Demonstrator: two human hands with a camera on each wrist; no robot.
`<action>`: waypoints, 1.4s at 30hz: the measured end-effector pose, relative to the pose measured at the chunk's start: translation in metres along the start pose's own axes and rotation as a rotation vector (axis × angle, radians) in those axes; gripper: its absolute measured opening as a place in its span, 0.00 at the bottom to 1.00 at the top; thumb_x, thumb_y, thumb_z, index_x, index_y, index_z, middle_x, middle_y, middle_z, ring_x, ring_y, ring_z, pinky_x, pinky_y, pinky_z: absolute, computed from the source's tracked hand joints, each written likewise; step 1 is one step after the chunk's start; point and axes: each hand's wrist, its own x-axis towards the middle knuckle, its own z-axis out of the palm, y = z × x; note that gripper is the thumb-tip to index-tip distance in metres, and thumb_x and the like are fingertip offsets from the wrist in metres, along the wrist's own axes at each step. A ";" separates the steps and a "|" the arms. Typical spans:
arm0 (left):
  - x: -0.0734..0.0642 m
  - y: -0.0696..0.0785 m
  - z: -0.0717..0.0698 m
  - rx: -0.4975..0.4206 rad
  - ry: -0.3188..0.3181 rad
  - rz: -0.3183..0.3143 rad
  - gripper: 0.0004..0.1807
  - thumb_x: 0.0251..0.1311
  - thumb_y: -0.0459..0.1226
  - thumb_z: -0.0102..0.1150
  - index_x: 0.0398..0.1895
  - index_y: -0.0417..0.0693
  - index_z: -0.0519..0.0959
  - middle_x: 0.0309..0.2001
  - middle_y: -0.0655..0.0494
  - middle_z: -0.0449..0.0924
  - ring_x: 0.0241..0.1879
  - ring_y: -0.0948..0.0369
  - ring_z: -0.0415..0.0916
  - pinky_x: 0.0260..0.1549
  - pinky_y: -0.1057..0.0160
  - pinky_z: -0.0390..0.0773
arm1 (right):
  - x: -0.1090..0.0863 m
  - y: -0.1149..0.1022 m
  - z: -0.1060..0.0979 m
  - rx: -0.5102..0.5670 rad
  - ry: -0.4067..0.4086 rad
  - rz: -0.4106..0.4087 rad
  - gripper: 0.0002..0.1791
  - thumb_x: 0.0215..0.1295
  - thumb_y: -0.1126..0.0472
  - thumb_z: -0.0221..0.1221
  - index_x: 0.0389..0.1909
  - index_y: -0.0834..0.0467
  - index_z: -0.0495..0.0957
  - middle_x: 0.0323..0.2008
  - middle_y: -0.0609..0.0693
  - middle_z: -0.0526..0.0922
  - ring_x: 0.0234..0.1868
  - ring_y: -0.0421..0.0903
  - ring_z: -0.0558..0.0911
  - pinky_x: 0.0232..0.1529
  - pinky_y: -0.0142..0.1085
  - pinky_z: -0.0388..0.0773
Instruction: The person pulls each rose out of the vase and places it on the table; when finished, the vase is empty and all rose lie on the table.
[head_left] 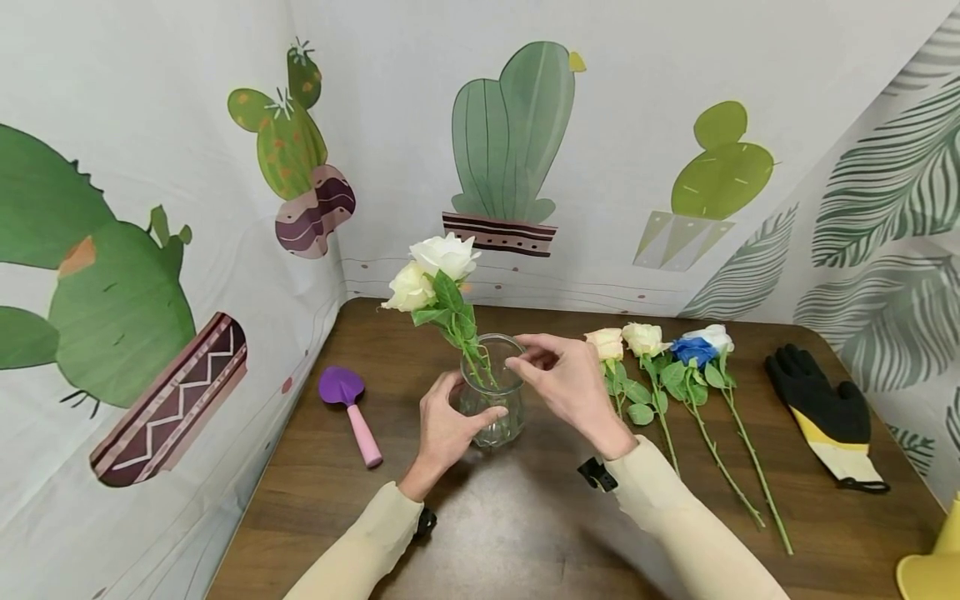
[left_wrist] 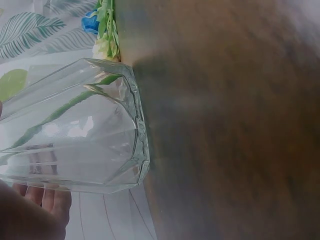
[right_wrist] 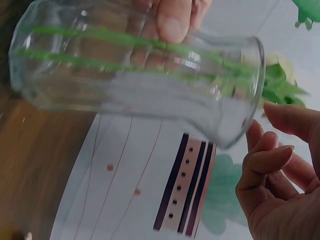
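Clear glass, the vase stands upright on the brown table, its side gripped between the thumb and fingers of the left hand. The right hand, loosely curled with thumb apart, is at the rim, contact unclear. A white rose and a cream rose lean left from its mouth, before a cactus-printed cloth.

The long left sleeve and right sleeve are plain cream; a black strap shows at the right, a black piece at the left.
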 end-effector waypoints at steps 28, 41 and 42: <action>-0.001 0.001 -0.004 0.017 -0.033 0.010 0.35 0.45 0.43 0.91 0.58 0.47 0.86 0.53 0.46 0.89 0.56 0.42 0.87 0.59 0.39 0.85 | 0.030 -0.029 0.055 -0.154 0.082 -0.196 0.07 0.63 0.62 0.76 0.29 0.60 0.89 0.25 0.53 0.89 0.24 0.47 0.86 0.28 0.38 0.80; 0.000 0.000 -0.003 0.015 -0.021 0.020 0.35 0.45 0.45 0.91 0.58 0.48 0.86 0.53 0.48 0.90 0.55 0.45 0.87 0.57 0.38 0.85 | 0.028 -0.023 0.049 -0.072 0.124 -0.133 0.03 0.65 0.65 0.73 0.33 0.59 0.89 0.25 0.53 0.91 0.24 0.45 0.87 0.28 0.32 0.79; 0.000 0.001 -0.003 0.015 -0.020 0.020 0.35 0.45 0.45 0.91 0.58 0.49 0.86 0.53 0.48 0.90 0.55 0.47 0.87 0.57 0.39 0.85 | 0.028 -0.022 0.048 -0.064 0.134 -0.134 0.03 0.65 0.65 0.73 0.34 0.59 0.89 0.25 0.52 0.91 0.24 0.44 0.87 0.28 0.31 0.79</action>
